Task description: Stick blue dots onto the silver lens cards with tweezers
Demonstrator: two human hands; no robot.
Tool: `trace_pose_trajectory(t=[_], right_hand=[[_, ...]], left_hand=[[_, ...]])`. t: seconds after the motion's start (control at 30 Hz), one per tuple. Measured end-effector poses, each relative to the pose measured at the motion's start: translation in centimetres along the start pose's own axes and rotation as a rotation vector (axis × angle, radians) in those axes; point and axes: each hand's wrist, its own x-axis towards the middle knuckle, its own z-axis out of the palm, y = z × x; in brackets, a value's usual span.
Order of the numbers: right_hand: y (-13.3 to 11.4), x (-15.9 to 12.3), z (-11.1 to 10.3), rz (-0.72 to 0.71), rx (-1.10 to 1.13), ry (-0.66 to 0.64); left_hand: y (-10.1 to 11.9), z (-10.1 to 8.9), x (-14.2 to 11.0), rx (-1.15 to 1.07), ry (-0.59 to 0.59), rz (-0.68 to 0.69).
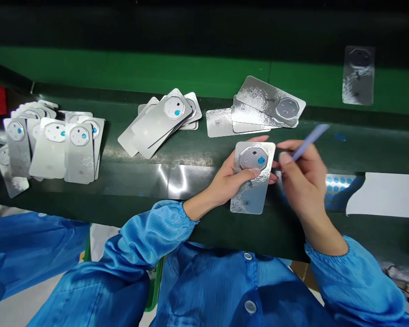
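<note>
The person's left grip (225, 180) is closed on a silver card (251, 198). The thumb lies on the front, just under a round grey window (248, 156), and the fingers go behind the card. In this way the card is held above the tabletop (276, 236), with the window turned up toward the person's eyes, maybe so the small area is easy to see. A blue dot (261, 160) sits inside this window. The right grip (301, 181) is also closed, and it pinches a thin blue stick (310, 141). The stick is blurred, and I cannot tell if it touches the card. Just beside this hand lies a sheet of small blue dots (341, 190), next to white paper (385, 195), perhaps placed there to be within easy reach. Further along the tabletop are loose piles of the same cards. The left pile (51, 145) and the middle pile (160, 122) show blue dots in their windows, but on the top card of the right pile (269, 102) I see none.
</note>
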Motion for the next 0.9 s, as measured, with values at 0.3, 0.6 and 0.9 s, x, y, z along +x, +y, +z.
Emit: trace_pose_trajectory(t=[0.3, 0.6, 0.9], right_hand=[[1.2, -0.9, 2.2, 0.106, 0.129, 0.012], [1.5, -1.3, 2.8, 0.048, 0.106, 0.090], [1.7, -1.4, 2.4, 0.087, 0.084, 0.057]], left_hand=[[-0.5, 0.2, -0.1, 0.052, 0.017, 0.095], [-1.5, 0.8, -0.6, 0.150, -0.013, 0.205], [-1.5, 0.2, -0.3, 0.155, -0.033, 0.203]])
